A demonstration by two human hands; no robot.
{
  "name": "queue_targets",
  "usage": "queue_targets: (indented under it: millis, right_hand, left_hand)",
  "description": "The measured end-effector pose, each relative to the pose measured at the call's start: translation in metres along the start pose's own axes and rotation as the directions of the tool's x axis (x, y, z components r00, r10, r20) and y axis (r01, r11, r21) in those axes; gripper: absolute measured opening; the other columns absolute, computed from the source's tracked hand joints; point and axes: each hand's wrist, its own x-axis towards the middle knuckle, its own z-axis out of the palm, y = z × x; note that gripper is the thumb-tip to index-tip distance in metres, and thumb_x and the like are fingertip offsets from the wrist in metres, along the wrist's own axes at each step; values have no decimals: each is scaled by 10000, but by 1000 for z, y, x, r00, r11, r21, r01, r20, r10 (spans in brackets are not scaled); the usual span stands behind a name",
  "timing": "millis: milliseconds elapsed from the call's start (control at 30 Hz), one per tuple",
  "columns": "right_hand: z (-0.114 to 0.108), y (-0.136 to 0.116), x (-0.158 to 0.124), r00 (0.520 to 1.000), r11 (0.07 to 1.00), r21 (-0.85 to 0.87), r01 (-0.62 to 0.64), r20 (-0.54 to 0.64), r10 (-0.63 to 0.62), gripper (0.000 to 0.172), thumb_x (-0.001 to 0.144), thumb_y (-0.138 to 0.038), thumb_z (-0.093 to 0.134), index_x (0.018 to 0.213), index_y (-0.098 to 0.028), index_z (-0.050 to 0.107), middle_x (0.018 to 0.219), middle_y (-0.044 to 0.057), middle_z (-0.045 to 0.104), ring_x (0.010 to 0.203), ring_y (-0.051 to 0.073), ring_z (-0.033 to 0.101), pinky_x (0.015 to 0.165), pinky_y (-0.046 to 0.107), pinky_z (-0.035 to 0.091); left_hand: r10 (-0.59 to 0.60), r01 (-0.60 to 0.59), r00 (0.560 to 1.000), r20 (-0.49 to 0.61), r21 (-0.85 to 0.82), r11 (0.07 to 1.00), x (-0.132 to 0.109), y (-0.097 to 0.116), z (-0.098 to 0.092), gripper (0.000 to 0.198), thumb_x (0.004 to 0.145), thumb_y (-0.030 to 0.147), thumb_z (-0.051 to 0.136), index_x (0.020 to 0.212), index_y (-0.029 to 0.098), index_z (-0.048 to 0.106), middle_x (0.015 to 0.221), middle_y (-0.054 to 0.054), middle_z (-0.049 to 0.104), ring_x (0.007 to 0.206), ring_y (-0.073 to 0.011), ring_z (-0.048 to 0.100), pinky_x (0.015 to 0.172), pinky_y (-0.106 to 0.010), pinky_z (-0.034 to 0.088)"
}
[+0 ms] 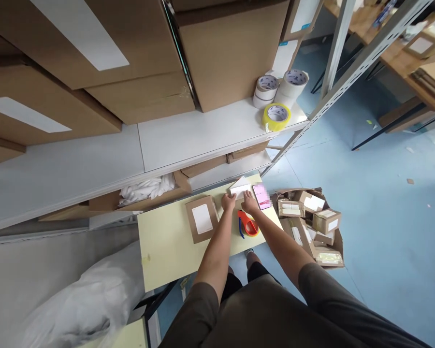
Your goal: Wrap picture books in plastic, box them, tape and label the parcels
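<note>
At the far edge of a pale yellow table (163, 246), my left hand (228, 202) holds the left side of a white paper slip (238, 190), its fingers closed on the edge. My right hand (249, 203) pinches the same slip near its right end. More white paper lies just behind it. A phone (262, 196) with a pink screen rests right of my right hand. An orange tape dispenser (247, 223) with a blue part lies below my hands. To the left is a flat brown cardboard box (195, 221) with a white label (202, 219).
A grey shelf (203, 130) bears large cartons (232, 58), white tape rolls (293, 84) and a yellow tape roll (276, 117). On the floor at right, an open carton (339, 237) holds several small labelled boxes. White plastic sheeting (97, 290) hangs at lower left.
</note>
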Motion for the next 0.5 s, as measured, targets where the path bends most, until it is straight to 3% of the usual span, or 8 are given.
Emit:
queue_targets:
  millis: [167, 267, 367, 500]
  right_hand:
    - [4, -8, -12, 994, 995, 7, 100, 43, -100, 888, 826, -86, 533, 1693, -106, 339, 1797, 134, 250, 1676, 293, 185, 1289, 450, 356]
    - [0, -7, -22, 983, 984, 61, 168, -85, -163, 824, 824, -75, 513, 1643, -143, 451, 1751, 106, 376, 1652, 269, 255, 1314, 464, 323]
    - [-7, -1, -31, 961, 984, 147, 104, -268, -62, 703, 872, -133, 502, 1574, -144, 543, 1679, 133, 483, 1583, 288, 377, 1313, 481, 330]
    - [-15, 8, -41, 938, 953, 298, 49, -341, 59, 656, 877, -191, 514, 1530, -174, 577, 1598, 146, 567, 1499, 304, 485, 1262, 494, 406]
  left_hand:
    - [-88, 90, 995, -40, 62, 994, 6, -6, 7, 283, 926, 418, 683, 1005, 176, 807, 1062, -164, 820, 995, -307, 754, 874, -359, 528]
    - [-87, 89, 996, -21, 80, 993, 6, -8, 1, 274, 934, 379, 636, 942, 174, 819, 1009, -168, 822, 941, -303, 754, 853, -361, 520]
    - [-59, 58, 998, 5, 94, 994, 2, -7, -11, 260, 929, 310, 595, 918, 170, 814, 988, -171, 815, 922, -301, 741, 855, -366, 505]
    - [21, -17, 999, -37, 94, 995, -13, 1, -35, 251, 938, 302, 586, 790, 184, 751, 852, -135, 772, 844, -269, 692, 827, -349, 470]
